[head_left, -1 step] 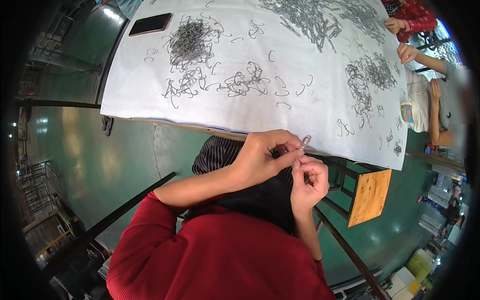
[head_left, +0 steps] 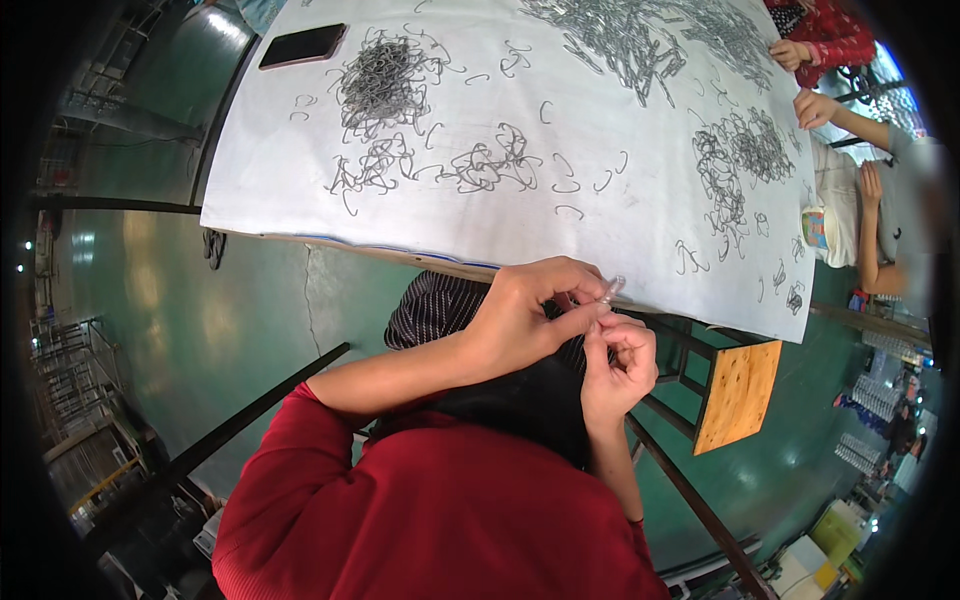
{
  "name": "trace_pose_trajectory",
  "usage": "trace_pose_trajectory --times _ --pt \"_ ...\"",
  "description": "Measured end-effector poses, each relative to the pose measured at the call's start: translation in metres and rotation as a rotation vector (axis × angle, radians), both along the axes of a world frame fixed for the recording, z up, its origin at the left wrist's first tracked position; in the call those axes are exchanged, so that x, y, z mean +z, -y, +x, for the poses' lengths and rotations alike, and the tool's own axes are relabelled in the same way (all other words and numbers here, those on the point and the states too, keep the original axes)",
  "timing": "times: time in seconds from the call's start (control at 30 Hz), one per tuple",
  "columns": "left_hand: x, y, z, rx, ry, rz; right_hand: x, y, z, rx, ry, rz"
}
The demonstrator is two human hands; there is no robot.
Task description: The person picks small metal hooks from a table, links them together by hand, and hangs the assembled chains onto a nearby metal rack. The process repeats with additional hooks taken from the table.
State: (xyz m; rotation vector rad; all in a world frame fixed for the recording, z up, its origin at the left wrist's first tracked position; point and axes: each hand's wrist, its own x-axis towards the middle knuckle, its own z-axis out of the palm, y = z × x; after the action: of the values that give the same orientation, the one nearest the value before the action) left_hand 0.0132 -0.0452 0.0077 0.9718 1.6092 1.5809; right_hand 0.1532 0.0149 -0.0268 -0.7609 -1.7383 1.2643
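Note:
Just off the table's near edge, my left hand pinches a small shiny oblong piece between thumb and fingers. One end of the piece sticks out past the fingertips, slightly blurred. My right hand is closed in a pinch directly below, its thumb and forefinger meeting the left fingertips. What the right fingers grip is hidden. On the white-covered table beyond lie loose curved wire hooks and a dense heap of hooks. Long silvery pieces are piled at the far side.
A dark phone rests at the table's far left. More wire hooks are heaped on the right, near other people's hands. A wooden-topped stool stands below the right corner. A patterned cup is beside the right edge.
The tip of the shiny piece has shifted slightly and now looks blurred. Both hands stay in nearly the same place.

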Motion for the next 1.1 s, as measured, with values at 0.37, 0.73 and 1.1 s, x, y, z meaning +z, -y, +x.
trace_pose_trajectory --times 0.37,0.73,1.1 --pt "-0.022 0.014 -0.015 0.024 -0.213 0.136 -0.002 -0.082 -0.065 0.247 0.353 0.269" --pt "-0.036 0.019 -0.017 0.044 -0.300 0.134 -0.049 -0.118 -0.230 0.637 0.585 0.782" --pt "-0.043 0.019 -0.014 0.023 -0.369 0.134 -0.049 -0.166 -0.322 0.354 1.060 0.552"
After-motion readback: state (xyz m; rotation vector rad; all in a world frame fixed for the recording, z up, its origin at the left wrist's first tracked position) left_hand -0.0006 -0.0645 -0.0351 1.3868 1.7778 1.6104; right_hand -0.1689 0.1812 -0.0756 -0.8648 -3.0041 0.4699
